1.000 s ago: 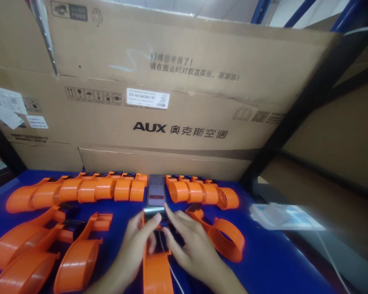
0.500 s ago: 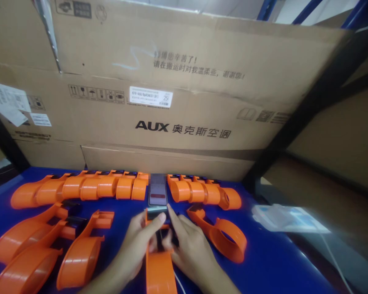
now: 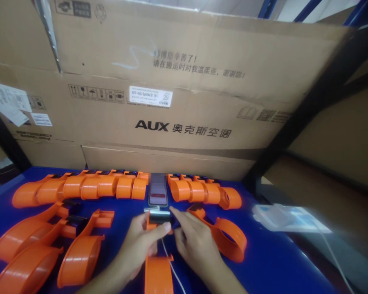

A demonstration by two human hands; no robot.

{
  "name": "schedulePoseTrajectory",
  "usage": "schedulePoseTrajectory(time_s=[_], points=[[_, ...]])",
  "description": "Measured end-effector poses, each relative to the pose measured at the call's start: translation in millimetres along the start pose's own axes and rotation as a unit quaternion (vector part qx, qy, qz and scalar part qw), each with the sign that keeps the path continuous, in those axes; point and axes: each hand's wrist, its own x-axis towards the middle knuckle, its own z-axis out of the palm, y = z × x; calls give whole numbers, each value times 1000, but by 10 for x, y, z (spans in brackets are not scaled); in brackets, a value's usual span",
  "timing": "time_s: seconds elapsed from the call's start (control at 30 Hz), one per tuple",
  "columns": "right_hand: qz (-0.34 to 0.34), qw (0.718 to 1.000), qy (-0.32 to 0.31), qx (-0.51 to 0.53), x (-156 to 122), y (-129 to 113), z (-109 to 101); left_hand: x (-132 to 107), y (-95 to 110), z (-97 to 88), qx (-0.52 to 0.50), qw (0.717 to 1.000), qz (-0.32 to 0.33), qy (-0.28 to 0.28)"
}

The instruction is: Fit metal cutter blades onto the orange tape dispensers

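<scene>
Over blue table [image 3: 272, 253], curved orange holder [image 3: 158, 272], dark-ended

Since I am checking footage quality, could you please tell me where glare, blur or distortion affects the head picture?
Head view: bright highlights on the silver cylinder at the left hand and the orange loops; head view: AUX lettering legible, right-hand packet smeared; head view: the phone's upper screen pixelated.
</scene>
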Motion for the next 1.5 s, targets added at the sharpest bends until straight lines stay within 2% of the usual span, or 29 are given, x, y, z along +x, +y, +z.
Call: schedulePoseTrajectory(time_s=[0.27, 0.37, 0.5, 0.6, 0.8, 0.9, 1.17, 1.33, 1.4, 1.5], points=[[45, 994, -43, 86, 96, -100, -129, -7, 54, 0, -11, 1000, 28, 0], [67, 990, -39, 122, 142, -98, -179, 4, 76, -15, 1, 1000, 30, -5], [181, 973, 19, 144, 193, -36, -251, 14, 119, -37, 26, 999, 36, 8], [248, 962, 20, 113, 224, 54, -278, 33, 155, -53, 22, 999, 39, 15], [217, 970, -100, -44, 172, 240, -182, 47, 152, -62, 17, 999, 45, 24], [227, 964, -122, -73, 112, 311, -100, 41, 139, -57, 29, 998, 54, 19], [233, 962, -115, -85, 78, 381, -76, 23, 120, -49, 49, 998, 49, 11], [228, 964, -114, -78, 90, 339, -95, 23, 111, -46, 60, 997, 56, 2], [219, 970, -90, -47, 112, 272, -131, 40, 107, -47, 65, 996, 58, 3], [176, 983, -21, 52, 157, 128, -207, 70, 87, -44, 61, 997, 54, 13]])
